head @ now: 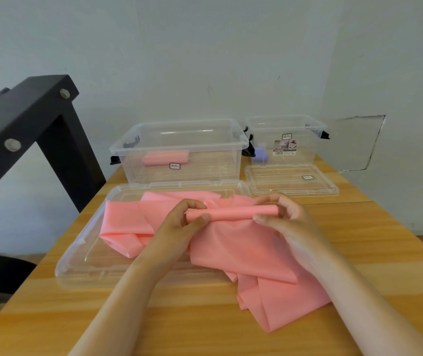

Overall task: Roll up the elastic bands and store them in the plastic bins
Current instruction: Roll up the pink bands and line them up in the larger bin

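Pinching rolled end of pink band (231,213) w/ L hand (179,224) & R hand (284,219), fingers (265,219) curled round it, above bench (205,317).

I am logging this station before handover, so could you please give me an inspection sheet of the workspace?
Surface: wooden table, both bins and lids on it.
Job's things: pink band partly rolled, its loose rest over the large lid and table; stored pink roll in the large bin; purple roll in the small bin; small lid before it.
Clutter: nothing seen.
Grippers: left hand and right hand each pinch one end of the band's roll.
Cables: nothing seen.
Surroundings: pale wall behind; black frame at left.
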Demonstrator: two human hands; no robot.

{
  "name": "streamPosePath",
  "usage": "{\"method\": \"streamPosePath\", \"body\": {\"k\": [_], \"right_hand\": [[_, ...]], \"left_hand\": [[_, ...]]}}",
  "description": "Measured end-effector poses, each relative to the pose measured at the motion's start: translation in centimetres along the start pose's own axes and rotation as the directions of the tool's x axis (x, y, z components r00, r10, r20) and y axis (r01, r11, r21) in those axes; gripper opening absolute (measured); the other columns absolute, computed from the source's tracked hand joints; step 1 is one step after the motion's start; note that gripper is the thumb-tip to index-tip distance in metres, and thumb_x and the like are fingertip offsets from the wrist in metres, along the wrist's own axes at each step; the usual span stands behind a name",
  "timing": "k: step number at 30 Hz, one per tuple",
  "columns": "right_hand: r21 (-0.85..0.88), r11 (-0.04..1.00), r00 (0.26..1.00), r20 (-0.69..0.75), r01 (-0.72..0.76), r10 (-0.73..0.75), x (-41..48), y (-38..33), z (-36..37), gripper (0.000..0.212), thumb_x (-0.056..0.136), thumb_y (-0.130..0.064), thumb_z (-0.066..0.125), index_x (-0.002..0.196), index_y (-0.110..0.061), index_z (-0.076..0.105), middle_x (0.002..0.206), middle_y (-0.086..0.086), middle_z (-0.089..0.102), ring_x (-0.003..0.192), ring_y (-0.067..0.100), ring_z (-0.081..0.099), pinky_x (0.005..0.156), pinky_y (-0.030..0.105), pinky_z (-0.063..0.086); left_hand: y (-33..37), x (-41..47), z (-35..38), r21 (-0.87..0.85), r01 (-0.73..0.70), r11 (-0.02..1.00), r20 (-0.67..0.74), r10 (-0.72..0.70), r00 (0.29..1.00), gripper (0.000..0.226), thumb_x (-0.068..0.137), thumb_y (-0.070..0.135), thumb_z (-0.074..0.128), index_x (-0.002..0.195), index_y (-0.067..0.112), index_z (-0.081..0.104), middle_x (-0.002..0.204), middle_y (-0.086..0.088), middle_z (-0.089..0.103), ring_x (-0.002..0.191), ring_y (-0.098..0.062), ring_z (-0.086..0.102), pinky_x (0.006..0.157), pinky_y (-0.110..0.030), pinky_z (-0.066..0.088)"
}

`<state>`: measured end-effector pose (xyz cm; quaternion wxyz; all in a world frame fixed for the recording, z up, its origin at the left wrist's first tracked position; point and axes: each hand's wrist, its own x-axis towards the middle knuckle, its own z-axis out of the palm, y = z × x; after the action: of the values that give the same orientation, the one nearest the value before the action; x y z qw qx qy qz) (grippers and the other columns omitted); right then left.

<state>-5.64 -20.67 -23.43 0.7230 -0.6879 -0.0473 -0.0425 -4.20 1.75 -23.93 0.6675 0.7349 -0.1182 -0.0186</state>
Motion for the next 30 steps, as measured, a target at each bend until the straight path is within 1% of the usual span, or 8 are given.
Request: {"method": "streamPosePath", "body": {"k": [4,7,11,13,17,21,27,30], "right_hand": [[0.01,0.998,0.998,-0.012,-0.055,0.055,0.18,0.15,0.21,0.034,0.06,-0.037,0.083,0.09,-0.026,0.073,0.098,0.001,0.073,0.094,0.021,0.067,0.085,0.034,0.049],[-0.002,1.0,0.999,-0.048,-0.015,0.015,0.08,0.09,0.15,0.012,0.075,-0.019,0.079,0.084,-0.021,0.072,0.085,-0.002,0.071,0.083,0.017,0.065,0.076,0.029,0.047],[-0.014,0.999,0.999,-0.029,0.033,-0.033,-0.11,-0.06,0.14,0.017,0.077,-0.005,0.076,0.083,-0.019,0.069,0.078,-0.003,0.067,0.076,0.015,0.061,0.07,0.027,0.046],[-0.023,0.999,0.999,-0.018,0.047,-0.048,-0.14,0.0,0.23,0.018,0.077,-0.004,0.075,0.083,-0.02,0.068,0.076,-0.006,0.066,0.076,0.013,0.061,0.069,0.025,0.045],[-0.015,1.0,1.0,-0.007,0.015,-0.015,-0.2,0.07,0.31,0.016,0.078,-0.009,0.076,0.088,-0.02,0.069,0.072,-0.011,0.067,0.07,0.006,0.062,0.065,0.02,0.045],[0.016,1.0,1.0,-0.01,-0.004,0.004,-0.12,-0.12,0.27,0.017,0.078,-0.013,0.076,0.094,-0.018,0.07,0.081,-0.004,0.072,0.077,0.011,0.067,0.073,0.026,0.048],[0.001,0.998,0.998,0.009,0.069,-0.069,-0.23,-0.17,0.31,0.02,0.079,-0.001,0.073,0.09,-0.016,0.066,0.076,-0.009,0.069,0.075,0.007,0.064,0.067,0.017,0.048],[-0.01,0.996,0.996,0.026,0.088,-0.088,-0.19,-0.13,0.3,0.025,0.077,0.006,0.071,0.087,-0.017,0.065,0.076,-0.01,0.066,0.079,0.01,0.061,0.071,0.019,0.048]], "left_hand": [[0.02,0.0,-0.09,-0.021,-0.063,0.998,0.013,0.063,0.998,0.014,0.092,0.011,0.062,0.096,0.023,0.057,0.066,0.014,0.052,0.062,-0.008,0.044,0.05,-0.019,0.034],[0.16,-0.09,-0.06,-0.108,0.027,0.994,0.021,-0.025,0.999,0.021,0.086,0.015,0.071,0.1,0.025,0.059,0.069,0.008,0.056,0.064,-0.01,0.048,0.053,-0.023,0.037],[0.1,-0.05,0.0,-0.101,0.114,0.988,0.044,-0.11,0.993,0.02,0.08,0.027,0.075,0.098,0.025,0.064,0.08,0.004,0.062,0.075,-0.014,0.055,0.061,-0.028,0.042],[0.08,-0.02,0.08,-0.056,0.075,0.996,0.016,-0.074,0.997,0.012,0.081,0.027,0.074,0.09,0.025,0.065,0.076,0.009,0.061,0.073,-0.011,0.053,0.06,-0.025,0.039],[0.3,0.03,0.05,-0.025,-0.06,0.998,-0.057,0.059,0.997,0.014,0.085,0.006,0.068,0.088,0.018,0.061,0.072,0.018,0.059,0.064,0.001,0.05,0.056,-0.011,0.039],[0.39,0.01,-0.05,-0.037,-0.115,0.993,-0.076,0.112,0.991,0.017,0.084,0.002,0.068,0.088,0.016,0.061,0.079,0.017,0.061,0.071,0.0,0.051,0.062,-0.01,0.04],[0.28,0.04,-0.19,-0.19,0.148,0.97,0.014,-0.148,0.989,0.024,0.073,0.028,0.08,0.091,0.026,0.066,0.076,0.0,0.06,0.062,-0.013,0.049,0.058,-0.03,0.034],[0.26,0.0,-0.05,-0.148,0.146,0.978,0.042,-0.141,0.989,0.02,0.068,0.033,0.076,0.086,0.03,0.067,0.072,0.002,0.059,0.06,-0.013,0.046,0.057,-0.031,0.031]]}}
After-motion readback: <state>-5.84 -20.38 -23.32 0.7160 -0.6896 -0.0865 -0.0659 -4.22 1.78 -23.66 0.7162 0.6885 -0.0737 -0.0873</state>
